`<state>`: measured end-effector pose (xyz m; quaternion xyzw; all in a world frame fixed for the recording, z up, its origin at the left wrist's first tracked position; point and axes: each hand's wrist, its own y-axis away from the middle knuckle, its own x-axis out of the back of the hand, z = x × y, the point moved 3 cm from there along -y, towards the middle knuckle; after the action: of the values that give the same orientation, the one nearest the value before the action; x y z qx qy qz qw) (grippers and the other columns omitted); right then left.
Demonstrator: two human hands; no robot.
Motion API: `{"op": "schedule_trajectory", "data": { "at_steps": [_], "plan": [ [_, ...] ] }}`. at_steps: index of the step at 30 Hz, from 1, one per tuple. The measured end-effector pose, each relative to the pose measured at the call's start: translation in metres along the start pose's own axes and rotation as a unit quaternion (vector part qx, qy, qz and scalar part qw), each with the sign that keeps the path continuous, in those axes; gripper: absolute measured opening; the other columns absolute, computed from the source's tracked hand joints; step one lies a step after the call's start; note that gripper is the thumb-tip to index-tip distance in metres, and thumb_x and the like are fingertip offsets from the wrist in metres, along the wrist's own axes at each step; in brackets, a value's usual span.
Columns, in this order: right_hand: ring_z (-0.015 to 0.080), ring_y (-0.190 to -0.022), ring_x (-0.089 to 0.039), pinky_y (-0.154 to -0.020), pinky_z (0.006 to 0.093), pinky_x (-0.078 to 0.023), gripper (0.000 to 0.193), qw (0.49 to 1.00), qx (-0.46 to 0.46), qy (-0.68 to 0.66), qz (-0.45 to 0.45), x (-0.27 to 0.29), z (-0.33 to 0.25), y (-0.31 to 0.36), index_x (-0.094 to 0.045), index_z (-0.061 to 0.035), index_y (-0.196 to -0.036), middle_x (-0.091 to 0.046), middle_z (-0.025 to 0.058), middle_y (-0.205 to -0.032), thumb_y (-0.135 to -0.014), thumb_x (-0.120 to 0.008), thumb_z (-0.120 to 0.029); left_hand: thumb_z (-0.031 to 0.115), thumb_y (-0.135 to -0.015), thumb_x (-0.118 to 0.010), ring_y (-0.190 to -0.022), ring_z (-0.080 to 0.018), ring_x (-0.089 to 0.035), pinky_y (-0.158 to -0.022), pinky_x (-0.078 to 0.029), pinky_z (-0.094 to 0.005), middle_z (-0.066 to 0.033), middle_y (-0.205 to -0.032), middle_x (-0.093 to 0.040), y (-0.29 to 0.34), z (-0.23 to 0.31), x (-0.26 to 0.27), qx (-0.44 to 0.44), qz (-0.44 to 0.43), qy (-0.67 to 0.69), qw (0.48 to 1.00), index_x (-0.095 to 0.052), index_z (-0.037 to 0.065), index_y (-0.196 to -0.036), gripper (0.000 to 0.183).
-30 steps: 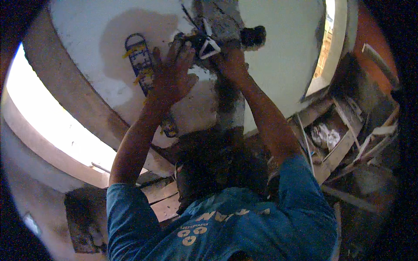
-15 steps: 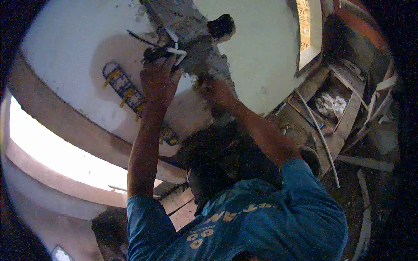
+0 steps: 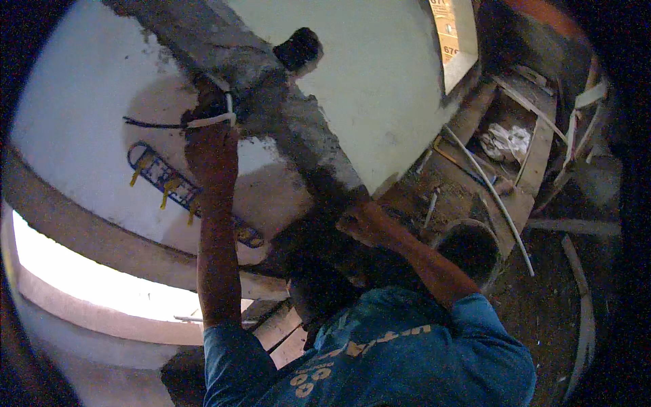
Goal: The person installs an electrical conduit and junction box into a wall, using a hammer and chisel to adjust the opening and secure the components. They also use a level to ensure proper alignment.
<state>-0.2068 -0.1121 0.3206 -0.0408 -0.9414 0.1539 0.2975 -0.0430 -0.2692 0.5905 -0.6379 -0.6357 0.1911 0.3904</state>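
Closest in is the blue shirt [image 3: 407,353], both arms going up from it toward the wall. The right hand [image 3: 363,224] is the lower one. It's pressed against the bottom end of a rough grey groove [image 3: 291,129] cut into the white wall [image 3: 81,115]. The fingers look curled, but I honestly can't tell if they're holding anything or just resting there.

The left hand [image 3: 210,152] is stretched up higher, right at the left edge of that groove. Its fingers are closed around a white wire [image 3: 211,121] that loops over the top of the fist, and a black wire [image 3: 146,124] pokes out to the left of it.

On the wall just left of and below that arm there's a blue strip with yellow bits [image 3: 163,180] hanging off it. Further up, a dark hole [image 3: 298,49] sits just beside the groove.

Off to the right it's pretty messy: a round tub [image 3: 468,247], a long white pipe [image 3: 488,190] lying across wooden planks [image 3: 536,156], and a white rag [image 3: 505,142] further back. There's a bright opening [image 3: 88,285] at lower left.
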Motion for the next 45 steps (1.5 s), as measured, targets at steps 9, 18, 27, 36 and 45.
{"op": "schedule_trajectory", "data": {
  "at_steps": [9, 18, 27, 36, 45],
  "plan": [
    [0.0199, -0.066, -0.066, -0.064, 0.0379, -0.054, 0.024, 0.978, -0.096, -0.083, 0.163, 0.058, 0.038, 0.107, -0.071, -0.0018, -0.091, -0.070, 0.0123, -0.078, -0.089, -0.071, -0.026, 0.014, -0.086, -0.074, -0.102, -0.0269, -0.064, -0.092, -0.051, -0.0403, -0.0088, -0.103, -0.072, 0.116, 0.013, 0.037, 0.164, -0.018, 0.340, 0.926, -0.072, 0.006, -0.100, 0.016],
    [0.0394, -0.086, -0.069, -0.076, 0.0459, -0.054, 0.031, 0.869, -0.384, 0.289, 0.121, 0.116, 0.255, 0.153, -0.071, -0.0011, -0.094, -0.070, 0.0222, -0.092, -0.084, -0.069, -0.030, 0.024, -0.094, -0.064, -0.082, -0.0306, -0.066, -0.068, -0.053, -0.0398, -0.0172, -0.094, -0.071, 0.392, 0.059, 0.049, -0.056, -0.319, 0.302, 0.897, -0.070, -0.004, -0.101, 0.029],
    [0.0349, -0.096, -0.068, -0.080, 0.0477, -0.054, 0.038, 0.869, -0.493, -0.026, 0.027, 0.046, 0.298, 0.112, -0.067, -0.0058, -0.114, -0.070, 0.0184, -0.108, -0.086, -0.067, -0.031, 0.030, -0.098, -0.063, -0.101, -0.0265, -0.066, -0.089, -0.050, -0.0380, -0.0191, -0.111, -0.070, 0.482, 0.074, 0.180, 0.416, -0.587, 0.366, 0.590, -0.057, -0.008, -0.127, 0.048],
    [0.0303, -0.101, -0.068, -0.083, 0.0476, -0.053, 0.044, 0.840, -0.429, -0.289, 0.164, 0.038, 0.254, 0.120, -0.064, -0.0100, -0.128, -0.069, 0.0143, -0.118, -0.089, -0.064, -0.031, 0.029, -0.096, -0.065, -0.096, -0.0245, -0.064, -0.084, -0.050, -0.0374, -0.0162, -0.104, -0.069, 0.553, 0.085, 0.223, 0.476, -0.653, 0.353, 0.472, -0.059, -0.006, -0.119, 0.042],
    [0.0282, -0.100, -0.067, -0.082, 0.0455, -0.053, 0.041, 0.876, -0.462, 0.128, 0.043, 0.047, 0.384, 0.070, -0.064, -0.0090, -0.126, -0.068, 0.0135, -0.116, -0.090, -0.065, -0.029, 0.027, -0.094, -0.067, -0.090, -0.0225, -0.063, -0.079, -0.050, -0.0367, -0.0133, -0.098, -0.068, 0.570, 0.067, 0.192, 0.491, -0.646, 0.369, 0.454, -0.062, -0.004, -0.112, 0.036]
  ]
}}
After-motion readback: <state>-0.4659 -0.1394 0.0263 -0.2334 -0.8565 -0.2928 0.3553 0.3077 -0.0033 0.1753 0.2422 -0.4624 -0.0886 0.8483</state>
